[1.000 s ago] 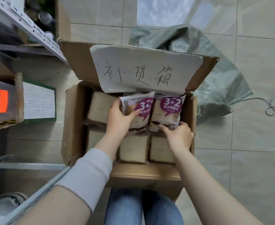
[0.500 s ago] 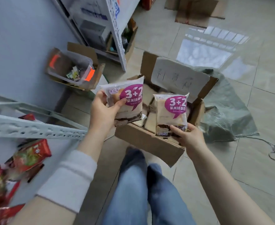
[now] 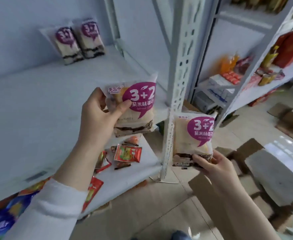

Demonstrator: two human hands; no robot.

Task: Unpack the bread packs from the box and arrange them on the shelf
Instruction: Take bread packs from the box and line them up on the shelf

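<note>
While both hands are raised before the shelf (image 3: 59,94), left hand (image 3: 97,116) and right hand (image 3: 216,163) each grip a bread pack (image 3: 135,108).

A shop stockroom: metal shelving (image 3: 180,70) stocked with packaged snacks (image 3: 127,153).

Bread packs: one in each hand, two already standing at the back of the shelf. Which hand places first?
Left, probably. The left hand holds its bread pack over the shelf, facing the two standing packs. The right hand holds its pack lower, outside the upright post.
</note>
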